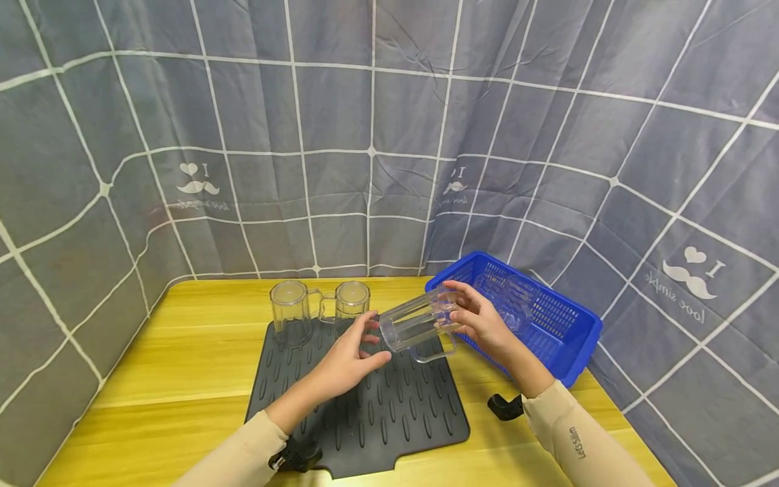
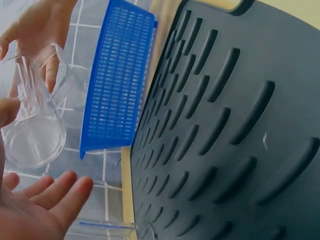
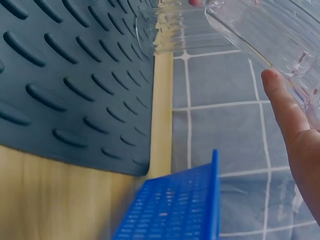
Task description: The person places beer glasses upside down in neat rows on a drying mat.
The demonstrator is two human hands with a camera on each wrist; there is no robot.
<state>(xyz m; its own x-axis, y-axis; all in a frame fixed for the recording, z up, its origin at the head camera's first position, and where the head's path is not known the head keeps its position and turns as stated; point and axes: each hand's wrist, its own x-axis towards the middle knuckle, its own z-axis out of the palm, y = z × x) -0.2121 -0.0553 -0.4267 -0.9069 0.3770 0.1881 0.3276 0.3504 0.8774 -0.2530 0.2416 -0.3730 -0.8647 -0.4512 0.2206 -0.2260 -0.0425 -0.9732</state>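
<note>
The right hand (image 1: pixel 481 323) grips a clear mug (image 1: pixel 414 325), its fingers curled about one end and partly lost behind see-through walls. The mug hangs between both hands, its long axis slanting down leftward, round base toward the left hand (image 1: pixel 348 360), handle beneath. The left fingers are spread near that base. Beyond them, a second mug (image 1: pixel 291 314) and a third (image 1: pixel 351 297), its lower part hidden, stand on a dark mat (image 1: pixel 389 412). Beyond the right fingers, a blue basket (image 1: pixel 578 362) holds glassware (image 1: pixel 508 297), outlines hard to separate.
</note>
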